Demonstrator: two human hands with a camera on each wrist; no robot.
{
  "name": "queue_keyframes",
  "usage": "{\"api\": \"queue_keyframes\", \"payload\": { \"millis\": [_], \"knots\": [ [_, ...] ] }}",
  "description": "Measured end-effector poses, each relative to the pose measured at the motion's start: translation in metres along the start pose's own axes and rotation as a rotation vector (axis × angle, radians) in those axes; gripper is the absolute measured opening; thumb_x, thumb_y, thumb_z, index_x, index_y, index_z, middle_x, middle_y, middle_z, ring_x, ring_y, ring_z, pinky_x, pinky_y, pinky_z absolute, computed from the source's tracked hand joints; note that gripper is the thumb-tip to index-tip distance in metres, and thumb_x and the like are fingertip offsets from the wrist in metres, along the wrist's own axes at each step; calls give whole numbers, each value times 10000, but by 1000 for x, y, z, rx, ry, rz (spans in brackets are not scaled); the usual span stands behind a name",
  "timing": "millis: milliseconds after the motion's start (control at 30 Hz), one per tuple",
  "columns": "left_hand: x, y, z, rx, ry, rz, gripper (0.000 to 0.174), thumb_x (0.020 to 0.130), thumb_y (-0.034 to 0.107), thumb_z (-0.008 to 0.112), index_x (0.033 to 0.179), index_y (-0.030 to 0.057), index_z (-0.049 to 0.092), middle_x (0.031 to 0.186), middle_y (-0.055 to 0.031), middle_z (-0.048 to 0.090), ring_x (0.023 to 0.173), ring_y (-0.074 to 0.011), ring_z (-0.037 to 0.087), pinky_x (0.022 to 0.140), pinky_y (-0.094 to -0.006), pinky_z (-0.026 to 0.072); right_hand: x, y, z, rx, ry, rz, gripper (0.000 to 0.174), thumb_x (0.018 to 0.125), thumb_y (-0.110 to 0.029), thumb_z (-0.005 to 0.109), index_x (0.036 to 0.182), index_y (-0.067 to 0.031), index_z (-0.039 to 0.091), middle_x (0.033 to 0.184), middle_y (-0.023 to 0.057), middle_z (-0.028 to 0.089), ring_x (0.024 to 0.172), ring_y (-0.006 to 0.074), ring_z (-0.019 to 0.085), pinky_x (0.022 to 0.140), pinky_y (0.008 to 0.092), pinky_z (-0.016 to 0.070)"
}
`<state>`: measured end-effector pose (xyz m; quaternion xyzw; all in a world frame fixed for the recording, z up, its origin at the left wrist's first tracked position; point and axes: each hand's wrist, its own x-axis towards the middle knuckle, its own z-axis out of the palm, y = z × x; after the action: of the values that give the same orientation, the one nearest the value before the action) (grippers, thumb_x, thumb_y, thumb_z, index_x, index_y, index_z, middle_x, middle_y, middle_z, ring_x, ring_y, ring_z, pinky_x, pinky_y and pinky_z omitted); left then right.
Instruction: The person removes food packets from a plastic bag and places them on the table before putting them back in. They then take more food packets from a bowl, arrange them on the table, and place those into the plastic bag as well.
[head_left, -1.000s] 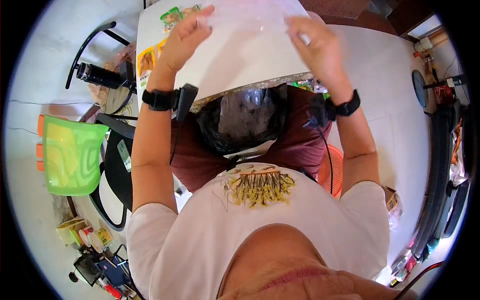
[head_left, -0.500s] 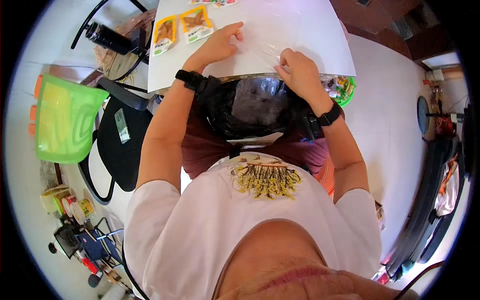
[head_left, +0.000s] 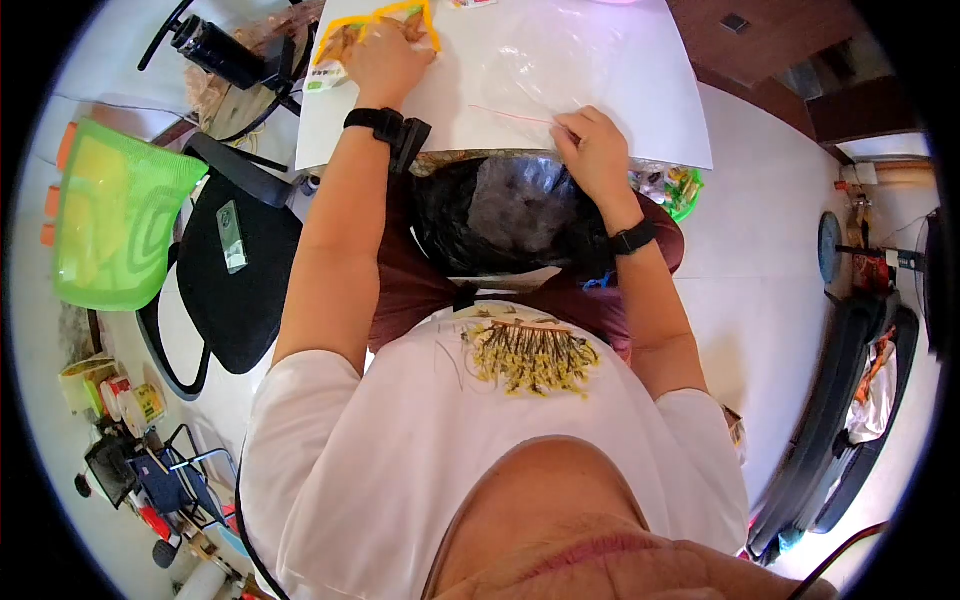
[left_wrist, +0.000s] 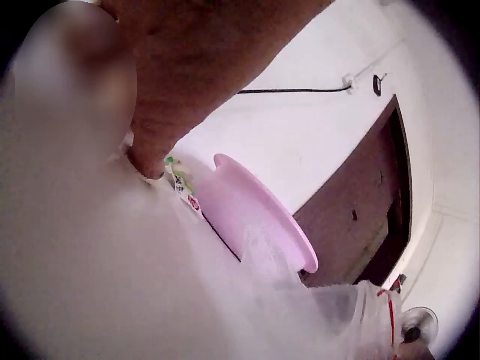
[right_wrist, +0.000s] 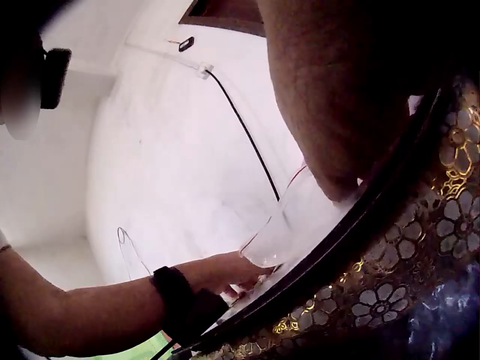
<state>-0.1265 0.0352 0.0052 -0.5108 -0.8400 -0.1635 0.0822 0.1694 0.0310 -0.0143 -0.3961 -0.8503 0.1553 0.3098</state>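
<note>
right fingers [head_left: 594, 152] pinch the bag [head_left: 545, 62] near the table [head_left: 455, 132] edge; left fingers [head_left: 388, 66] apparently grip yellow packets [head_left: 417, 24].

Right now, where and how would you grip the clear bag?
I'd pinch the clear bag near the left end of its red line, fingers coming from the near side. That line marks an edge facing the person, the film looks thin and limp, and the right hand already pinches the edge's right end.

1 black chair [head_left: 240, 300] with a green back [head_left: 125, 220] stands on pale floor [head_left: 745, 270] near a white table [head_left: 465, 90].
</note>
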Motion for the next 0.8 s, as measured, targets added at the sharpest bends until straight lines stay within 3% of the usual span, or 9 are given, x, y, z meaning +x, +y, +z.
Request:
{"api": "queue_keyframes", "payload": {
  "millis": [233,300,400,467,500,600,700,800],
  "knots": [
    [9,-11,16,-218,-61,-160,555,666,395,697,1026,-10,578,978,-198,636,914,-320,620,758,-402,488,-9,0,9,-20,148,-92,111,732,-134,640,829,-86,664,784,74,588,756,275,559,657,367,461],
    [10,-18,19,-38,-66,34,549,662,371,701,1030,-16,574,948,-197,641,860,-297,633,716,-380,496,-9,-1,11,-35,168,-68,98,728,-126,643,814,-81,658,770,73,587,745,275,558,652,367,459],
    [18,-49,50,-483,-201,-65,409,740,252,651,1051,3,562,870,-129,650,700,-214,636,526,-318,483,-11,-2,11,0,184,-37,86,734,-130,641,797,-73,648,752,73,588,733,276,559,646,367,460],
    [6,-44,35,-1149,-189,-423,339,785,207,614,1061,19,556,860,-91,645,646,-175,620,450,-282,453,-11,-2,11,19,194,-49,84,744,-143,638,790,-72,645,743,72,590,729,276,562,640,368,462],
    [-7,-34,17,-1194,-143,-472,292,823,152,578,1090,42,534,867,-51,627,614,-142,587,421,-240,421,-10,-1,11,13,203,-66,86,750,-151,636,787,-74,646,740,71,591,730,276,564,636,369,463],
    [-47,-31,-26,-1302,-97,-255,329,829,138,573,1137,44,510,908,-49,619,612,-118,568,425,-234,422,-9,-5,9,-1,203,-71,95,765,-175,634,775,-81,646,745,64,595,738,271,570,622,370,463],
    [-82,-49,-36,-1411,-165,-251,360,835,87,534,1190,55,483,931,-46,614,612,-109,563,424,-219,417,-8,-8,7,-4,206,-55,105,774,-192,633,768,-88,648,746,58,594,745,263,575,614,368,463],
    [-127,-40,-71,-1557,-438,-285,403,842,66,532,1237,60,450,967,-60,618,650,-116,591,444,-214,444,-6,-13,5,-4,184,-18,113,778,-201,629,770,-91,651,739,57,589,733,260,576,610,362,463]
  ]
}}
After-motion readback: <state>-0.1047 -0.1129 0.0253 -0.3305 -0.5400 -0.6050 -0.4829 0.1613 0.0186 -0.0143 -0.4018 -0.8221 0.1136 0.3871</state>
